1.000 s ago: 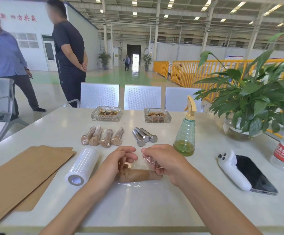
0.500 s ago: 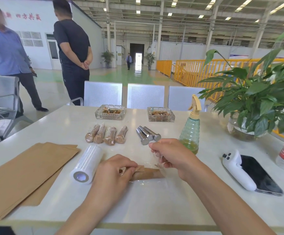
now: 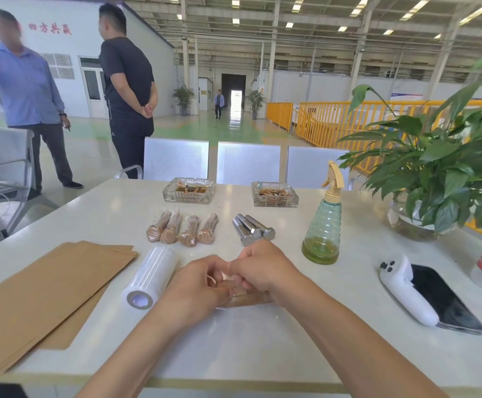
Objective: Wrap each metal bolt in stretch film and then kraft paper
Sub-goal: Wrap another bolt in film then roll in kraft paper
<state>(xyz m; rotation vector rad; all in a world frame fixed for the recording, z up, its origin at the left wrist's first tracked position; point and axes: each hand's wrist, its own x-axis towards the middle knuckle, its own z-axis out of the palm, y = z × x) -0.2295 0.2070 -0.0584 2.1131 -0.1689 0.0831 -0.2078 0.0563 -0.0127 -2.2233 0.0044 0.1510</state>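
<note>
Inside a factory hall, at a white table (image 3: 262, 349), both hands, left hand (image 3: 196, 285) and right hand (image 3: 262, 268), are pinching a paper-wrapped bolt (image 3: 248, 298) beside a film roll (image 3: 150, 275).

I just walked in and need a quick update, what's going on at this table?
A person is wrapping bolts. Both hands, left and right, grip a kraft-wrapped bolt lying on clear film. Four wrapped bolts and three bare bolts lie beyond them. The film roll and kraft sheets lie to the left.

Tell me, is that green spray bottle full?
Nearly empty. The spray bottle stands upright, and green liquid fills only a shallow band at its base.
</note>
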